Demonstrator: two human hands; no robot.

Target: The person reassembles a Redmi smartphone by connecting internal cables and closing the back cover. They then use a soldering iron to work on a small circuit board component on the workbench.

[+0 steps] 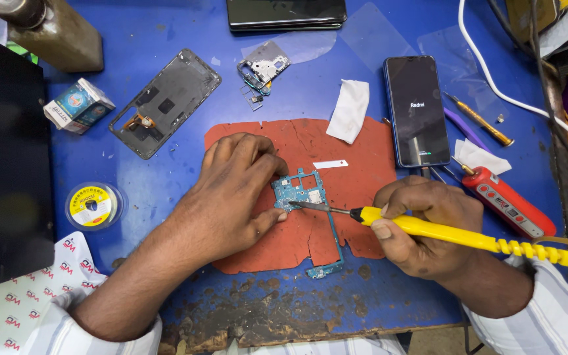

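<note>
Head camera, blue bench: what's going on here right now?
A person is working on a small blue circuit board lying on a red mat. The left hand pins the board down, while the right hand holds a yellow soldering iron with its tip on the board. A powered-on phone and an opened phone back lie nearby.

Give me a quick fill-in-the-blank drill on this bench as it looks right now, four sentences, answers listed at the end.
1. The right hand grips a yellow-handled soldering iron whose tip touches the blue ____.
2. The left hand steadies that board on a worn ____ heat mat.
3. The dark smartphone with a lit screen lies to the ____ of the white folded cloth.
4. The grey phone back shell lies directly on the ____ table.

Missing words: circuit board; red; right; blue
</note>
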